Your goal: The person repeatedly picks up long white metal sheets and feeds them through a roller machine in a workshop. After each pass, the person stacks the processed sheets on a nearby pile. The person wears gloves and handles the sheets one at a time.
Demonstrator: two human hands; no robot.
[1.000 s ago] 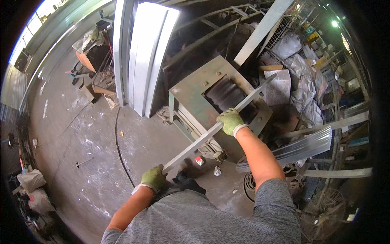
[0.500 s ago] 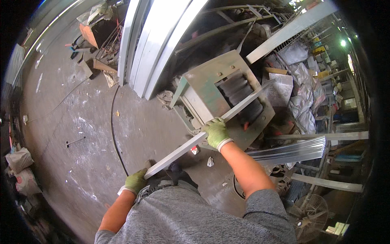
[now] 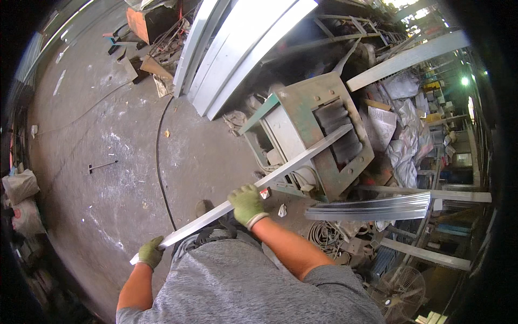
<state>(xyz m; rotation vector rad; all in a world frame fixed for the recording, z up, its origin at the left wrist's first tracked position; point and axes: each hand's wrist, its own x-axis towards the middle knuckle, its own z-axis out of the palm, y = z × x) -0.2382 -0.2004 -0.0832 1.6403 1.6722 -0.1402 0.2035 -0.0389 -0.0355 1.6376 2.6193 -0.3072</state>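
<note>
Now we have drawn the pale bar point(image 3: 286, 167) toward eight o'clock; its two-o'clock end appears over the black ribbed part point(image 3: 334, 121) of the machine point(image 3: 302, 110), so less overlaps it. Our left hand point(image 3: 150, 252) grips near one end, our right hand point(image 3: 247, 205) farther along, well apart.

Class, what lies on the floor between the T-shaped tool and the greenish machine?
In the head view, a dark cable lies across that stretch of floor, with a small yellowish scrap beside it, between the tool and the machine.
</note>
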